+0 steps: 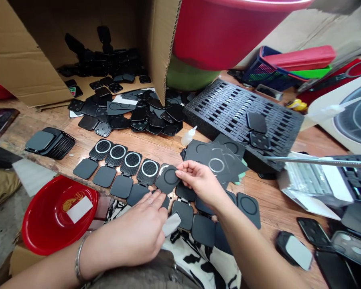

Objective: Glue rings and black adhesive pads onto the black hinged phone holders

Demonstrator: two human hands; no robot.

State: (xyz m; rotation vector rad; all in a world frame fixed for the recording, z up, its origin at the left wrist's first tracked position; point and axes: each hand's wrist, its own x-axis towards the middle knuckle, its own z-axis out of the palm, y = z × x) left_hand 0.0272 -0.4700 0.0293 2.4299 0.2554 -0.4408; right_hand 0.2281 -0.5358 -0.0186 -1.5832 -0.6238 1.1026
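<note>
My right hand (pixel 198 180) pinches the edge of a thin dark grey pad (pixel 167 179) marked with a ring. The pad is tilted over the upper half of a hinged black panel, partly covering its pale ring. My left hand (pixel 147 220) lies with fingers outstretched on the lower halves of the panels. A white slip (pixel 172 224) is beside this hand; whether it is held cannot be made out. To the left stand several unfolded panels (pixel 132 163) with silver rings exposed. On the right, panels with dark ring-marked faces (pixel 248 208) are partly hidden by my right forearm.
A stack of folded panels (pixel 49 143) stands left. Behind are loose black parts (pixel 150 114), a cardboard box (pixel 159 48) and a small dropper bottle (pixel 189 136). Ring-marked sheets (pixel 198 154) lie beside a black foam tray (pixel 228 108). A red basin (pixel 36 224) sits below the table edge.
</note>
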